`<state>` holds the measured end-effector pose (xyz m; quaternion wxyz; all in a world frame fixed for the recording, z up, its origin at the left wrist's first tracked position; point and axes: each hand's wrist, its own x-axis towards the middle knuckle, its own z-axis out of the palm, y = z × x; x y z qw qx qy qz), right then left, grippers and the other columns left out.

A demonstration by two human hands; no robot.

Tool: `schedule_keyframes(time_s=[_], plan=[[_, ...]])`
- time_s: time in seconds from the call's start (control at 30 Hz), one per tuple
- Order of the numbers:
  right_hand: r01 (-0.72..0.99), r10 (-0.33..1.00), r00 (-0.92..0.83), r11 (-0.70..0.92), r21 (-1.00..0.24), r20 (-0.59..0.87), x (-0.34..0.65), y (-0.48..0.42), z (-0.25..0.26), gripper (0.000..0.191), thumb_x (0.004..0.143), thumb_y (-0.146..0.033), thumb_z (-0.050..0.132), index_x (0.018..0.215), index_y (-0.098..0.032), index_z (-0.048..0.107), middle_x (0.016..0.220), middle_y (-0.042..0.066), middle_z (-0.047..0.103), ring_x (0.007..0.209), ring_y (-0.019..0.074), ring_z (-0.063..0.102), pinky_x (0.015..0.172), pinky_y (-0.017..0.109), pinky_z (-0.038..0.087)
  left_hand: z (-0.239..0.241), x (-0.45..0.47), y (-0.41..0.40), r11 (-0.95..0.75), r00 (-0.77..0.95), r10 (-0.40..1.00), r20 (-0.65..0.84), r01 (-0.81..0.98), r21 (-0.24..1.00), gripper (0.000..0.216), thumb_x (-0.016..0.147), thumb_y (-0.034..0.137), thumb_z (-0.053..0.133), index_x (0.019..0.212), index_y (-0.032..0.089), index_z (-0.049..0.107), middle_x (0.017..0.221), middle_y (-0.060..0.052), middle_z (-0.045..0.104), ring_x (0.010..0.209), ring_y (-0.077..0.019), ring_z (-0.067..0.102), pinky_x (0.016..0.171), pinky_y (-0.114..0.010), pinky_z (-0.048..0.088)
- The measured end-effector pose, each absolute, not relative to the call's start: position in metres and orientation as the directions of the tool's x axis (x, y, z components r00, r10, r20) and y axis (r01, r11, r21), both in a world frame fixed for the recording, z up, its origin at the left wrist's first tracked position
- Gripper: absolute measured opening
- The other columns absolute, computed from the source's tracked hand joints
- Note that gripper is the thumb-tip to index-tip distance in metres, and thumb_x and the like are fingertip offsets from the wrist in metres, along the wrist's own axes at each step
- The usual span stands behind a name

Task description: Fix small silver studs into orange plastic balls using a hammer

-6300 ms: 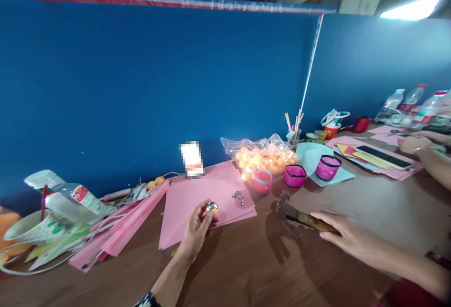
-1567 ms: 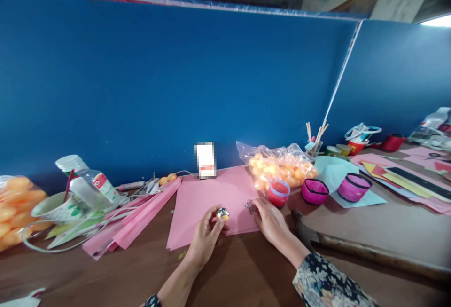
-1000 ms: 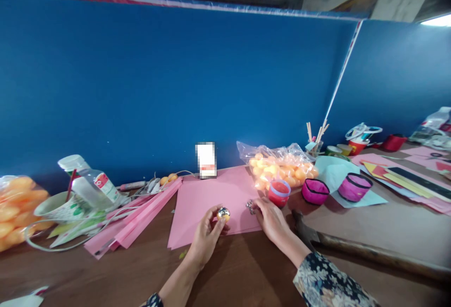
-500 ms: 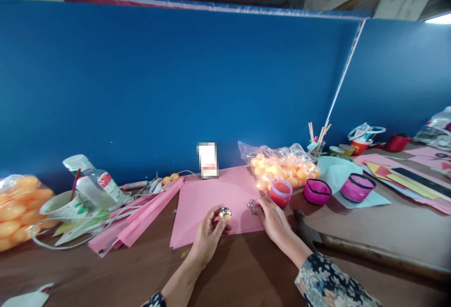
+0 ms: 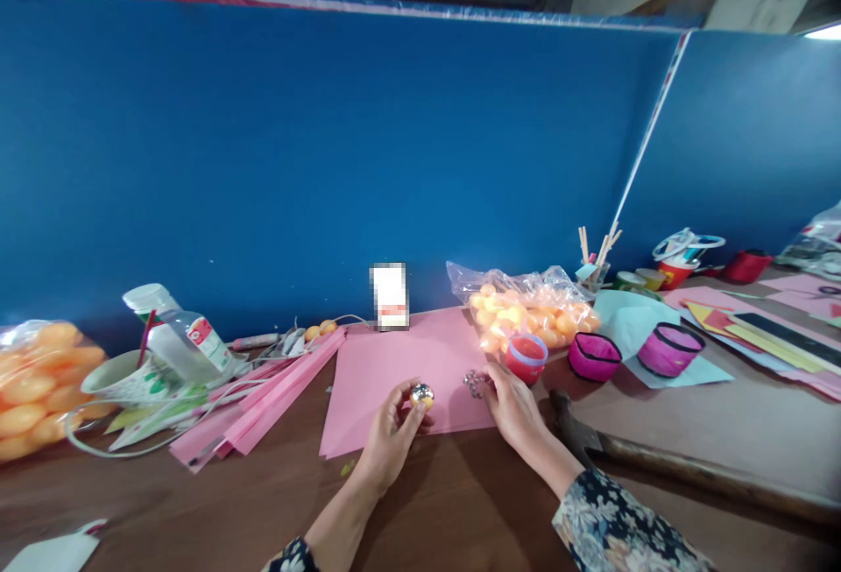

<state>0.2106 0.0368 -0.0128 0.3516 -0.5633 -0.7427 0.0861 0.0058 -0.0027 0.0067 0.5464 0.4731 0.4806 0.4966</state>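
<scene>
Between the thumb and fingers of my left hand (image 5: 392,432) is a small shiny ball (image 5: 422,395), silver on top and golden below. My right hand (image 5: 511,404) pinches a small silvery cluster of rings or beads (image 5: 472,383); its exact kind is too small to make out. Both hands hover over or rest near the front edge of a stack of pink paper (image 5: 407,362). Just beyond my right hand stands a red cup with a lilac rim (image 5: 526,360).
A bag of orange balls (image 5: 535,314) lies behind the red cup, another bag (image 5: 45,384) at far left. A hammer (image 5: 689,462) lies right of my right arm. Magenta fabric rings (image 5: 595,356) stand beyond it. Left are pink strips (image 5: 263,414), a bottle (image 5: 180,335) and a cup (image 5: 111,377).
The whole view has shifted slightly. Both hands keep hold of the same things, and the silvery cluster has turned a little in my right fingers.
</scene>
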Motion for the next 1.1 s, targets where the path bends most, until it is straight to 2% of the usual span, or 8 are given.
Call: schedule_keyframes(time_s=[0.23,0.57,0.8,1.1], plan=[[0.775,0.904,-0.093,0.329,-0.540,0.418,0.2110,0.0389,-0.0143,0.016,0.079,-0.017,0.043,0.086,-0.020,0.057,0.085,0.004,0.066,0.078,0.0180,0.061,0.066,0.027,0.045,0.0069,0.0068,-0.0027,0.073,0.056,0.996,-0.069,-0.075,0.994,0.057,0.068,0.050,0.060,0.112,0.016,0.047,0.080,-0.005,0.062,0.064,-0.0140,0.060,0.052,-0.022,0.046],[0.784,0.909,-0.099,0.322,-0.531,0.405,0.2122,0.0404,-0.0163,0.013,0.080,-0.021,0.044,0.086,-0.020,0.055,0.082,0.004,0.065,0.074,0.0180,0.061,0.065,0.027,0.044,0.0065,0.0061,-0.0026,0.034,0.062,0.998,-0.029,-0.082,0.996,0.054,0.070,0.047,0.060,0.111,0.014,0.046,0.081,-0.004,0.061,0.064,-0.0124,0.058,0.063,-0.026,0.048],[0.797,0.911,-0.080,0.302,-0.524,0.404,0.2102,0.0389,-0.0127,0.012,0.078,-0.018,0.043,0.087,-0.020,0.052,0.083,0.005,0.065,0.078,0.0191,0.062,0.064,0.027,0.044,0.0029,0.0051,-0.0018,0.048,0.063,0.997,-0.042,-0.093,0.994,0.054,0.071,0.045,0.060,0.113,0.015,0.046,0.084,-0.005,0.061,0.066,-0.0132,0.059,0.063,-0.026,0.049],[0.778,0.929,-0.087,0.289,-0.557,0.360,0.2093,0.0371,-0.0098,0.007,0.080,-0.023,0.044,0.083,-0.022,0.051,0.080,0.002,0.066,0.075,0.0190,0.062,0.064,0.027,0.044,0.0014,0.0049,-0.0014,0.015,0.074,0.997,-0.008,-0.097,0.995,0.051,0.072,0.044,0.059,0.111,0.014,0.046,0.088,-0.005,0.060,0.066,-0.0116,0.058,0.064,-0.025,0.049]])
